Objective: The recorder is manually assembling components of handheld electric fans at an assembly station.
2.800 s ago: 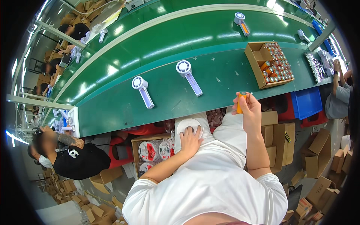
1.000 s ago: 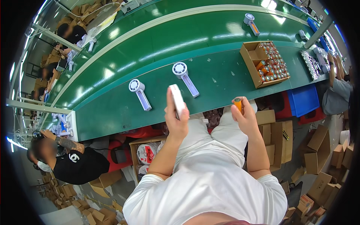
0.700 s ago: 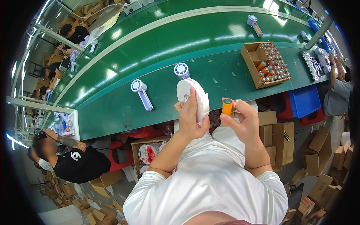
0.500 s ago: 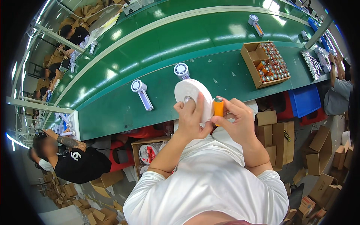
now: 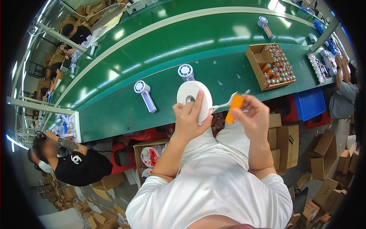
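My left hand (image 5: 189, 121) clasps the white tape roll (image 5: 193, 100); just right of that roll, my right hand (image 5: 252, 116) pinches the orange cell (image 5: 234, 108), tape strip spanning between.

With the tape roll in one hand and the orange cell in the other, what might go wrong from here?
1. The white strip pulled from the big white tape roll hangs free between both hands; it may twist or stick to itself.
2. The right hand pinches the small orange cylinder by the fingertips over the lap, off the green table; a slip likely drops it to the floor.
3. The left hand grips the roll only at its rim, so it might slip.
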### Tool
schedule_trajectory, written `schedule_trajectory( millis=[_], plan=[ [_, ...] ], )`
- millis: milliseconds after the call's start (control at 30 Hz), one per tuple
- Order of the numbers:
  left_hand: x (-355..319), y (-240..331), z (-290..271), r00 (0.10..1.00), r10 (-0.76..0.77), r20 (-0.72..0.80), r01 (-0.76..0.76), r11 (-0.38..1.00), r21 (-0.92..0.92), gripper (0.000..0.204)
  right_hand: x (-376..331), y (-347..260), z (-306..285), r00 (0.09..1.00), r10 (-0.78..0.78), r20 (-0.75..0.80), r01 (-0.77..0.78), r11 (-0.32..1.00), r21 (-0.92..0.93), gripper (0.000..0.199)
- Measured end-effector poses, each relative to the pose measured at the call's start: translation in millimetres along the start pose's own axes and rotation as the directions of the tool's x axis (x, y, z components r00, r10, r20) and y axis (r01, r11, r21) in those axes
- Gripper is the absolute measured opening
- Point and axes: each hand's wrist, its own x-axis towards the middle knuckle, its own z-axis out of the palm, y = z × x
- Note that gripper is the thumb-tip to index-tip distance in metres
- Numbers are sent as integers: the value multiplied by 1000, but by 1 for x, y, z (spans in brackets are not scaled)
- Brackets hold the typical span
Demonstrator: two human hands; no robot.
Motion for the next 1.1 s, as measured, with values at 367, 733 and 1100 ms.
schedule_trajectory(
  millis=[367, 733, 1100],
  plan=[
    [-8, 34, -3, 979, 182, 90, -180, 983, -28, 79, 8, 54, 19, 927, -249, -280, 292, 949, 122, 38],
    [-97, 5, 4, 839, 145, 524, -96, 988, -120, 63, 93, 103, -66, 949, -135, -286, 171, 980, 104, 25],
    [-44, -35, -5, 945, 32, 326, -11, 998, -65, 21, 98, 148, -87, 996, -23, -89, 26, 999, 31, 28]
  ],
)
